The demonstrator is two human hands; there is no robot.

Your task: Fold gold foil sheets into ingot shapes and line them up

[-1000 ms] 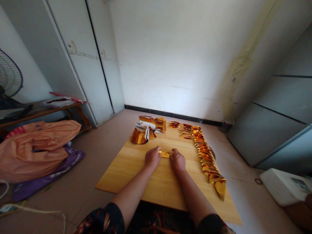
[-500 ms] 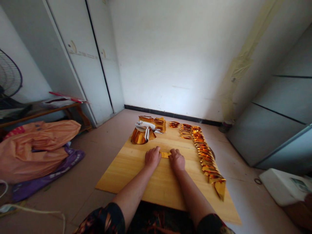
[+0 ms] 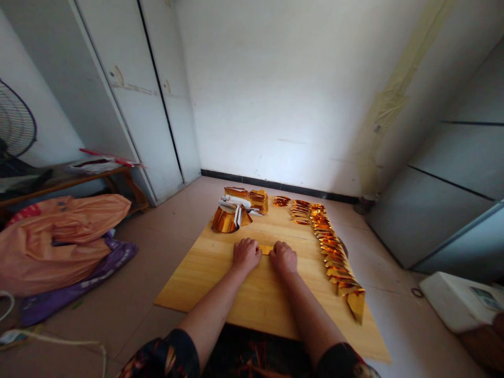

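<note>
Hands [image 3: 264, 255] mid-board [image 3: 205, 273], edges clear.

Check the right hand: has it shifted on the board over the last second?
Yes. The right hand has slid slightly left toward the left hand, narrowing the strip of gold paper showing between them; the foil row stayed put.

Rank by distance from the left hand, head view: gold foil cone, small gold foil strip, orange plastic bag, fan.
From the left hand:
1. small gold foil strip: touching, between both hands on the wooden board.
2. gold foil cone: just beyond the hand, at the board's far left.
3. orange plastic bag: on the floor, far left.
4. fan: at the left edge, beyond the bag.
</note>
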